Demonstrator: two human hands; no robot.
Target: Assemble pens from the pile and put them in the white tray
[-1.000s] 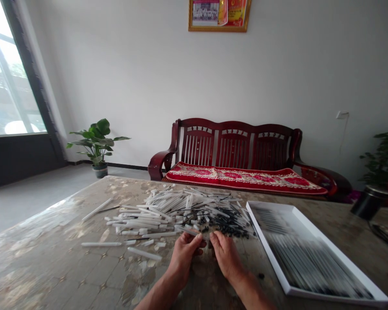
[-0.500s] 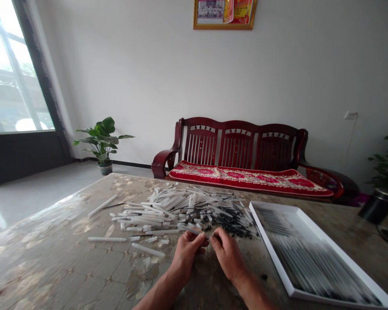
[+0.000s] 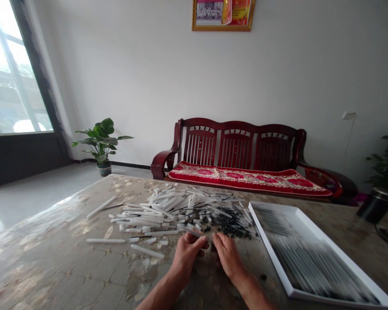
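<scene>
My left hand (image 3: 188, 252) is closed around a slim pale pen barrel (image 3: 193, 232), which slants across the fingers above the thumb. Close beside it, a small gap away, my right hand (image 3: 226, 254) is closed with thumb and forefinger together; what they pinch, if anything, is too small to make out. Just beyond both hands spreads a heap of white pen barrels (image 3: 148, 217). Black pen parts (image 3: 233, 219) lie at its right side, with small black pieces scattered along the near edge.
On the right stands a shallow white tray (image 3: 286, 282) with rows of thin dark-and-clear pens (image 3: 320, 262). A few loose barrels (image 3: 148, 251) lie left of my hands on the patterned tabletop (image 3: 51, 267). Behind the table is a red wooden bench (image 3: 236, 146).
My right hand has drawn slightly away from my left, and its fingers have shifted. The left hand keeps hold of the pen barrel. The view has shifted a little.
</scene>
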